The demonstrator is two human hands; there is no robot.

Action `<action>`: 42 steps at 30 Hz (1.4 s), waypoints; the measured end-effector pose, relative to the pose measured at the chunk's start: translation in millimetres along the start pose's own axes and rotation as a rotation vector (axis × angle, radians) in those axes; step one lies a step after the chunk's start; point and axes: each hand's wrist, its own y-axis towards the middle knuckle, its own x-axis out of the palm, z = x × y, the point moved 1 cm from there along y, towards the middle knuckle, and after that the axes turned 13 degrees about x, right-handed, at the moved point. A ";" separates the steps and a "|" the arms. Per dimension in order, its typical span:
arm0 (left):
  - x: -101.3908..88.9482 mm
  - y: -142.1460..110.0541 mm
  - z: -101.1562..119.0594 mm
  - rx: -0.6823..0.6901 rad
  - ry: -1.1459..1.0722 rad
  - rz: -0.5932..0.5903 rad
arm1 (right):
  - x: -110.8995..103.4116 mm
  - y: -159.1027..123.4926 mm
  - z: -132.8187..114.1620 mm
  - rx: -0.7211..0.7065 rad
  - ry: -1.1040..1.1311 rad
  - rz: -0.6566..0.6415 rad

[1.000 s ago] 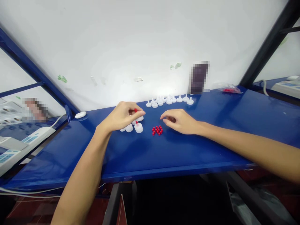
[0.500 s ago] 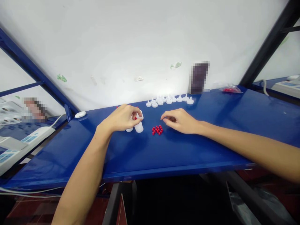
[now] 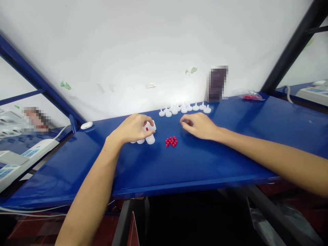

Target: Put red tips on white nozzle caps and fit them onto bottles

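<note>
My left hand (image 3: pixel 134 128) curls round a small white bottle (image 3: pixel 150 139) with a red tip (image 3: pixel 147 129). The thumb crosses the front of the bottle, with the index finger behind the tip. More white bottles (image 3: pixel 140 141) show partly beneath this hand, which hides most of them. My right hand (image 3: pixel 200 125) is above the table with thumb and index finger curled together; what they hold, if anything, cannot be made out. Between the hands lies a cluster of small red caps (image 3: pixel 171 141). Beyond them are several white nozzle caps (image 3: pixel 184 109), spouts upward.
A blue table (image 3: pixel 194 167) meets a white wall. A small white case (image 3: pixel 86 125) lies at the left, with a power strip (image 3: pixel 28 155) beyond the table's left side. At the back right are a clear bag with red pieces (image 3: pixel 252 97) and a blurred dark object (image 3: pixel 217 84).
My right hand has moved up and slightly right, away from the red caps. My left hand stays at the bottle. The whole view has shifted slightly.
</note>
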 end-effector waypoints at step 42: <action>38.8 14.9 55.3 0.330 -0.123 -0.078 | -14.2 27.0 43.3 0.122 -0.263 0.054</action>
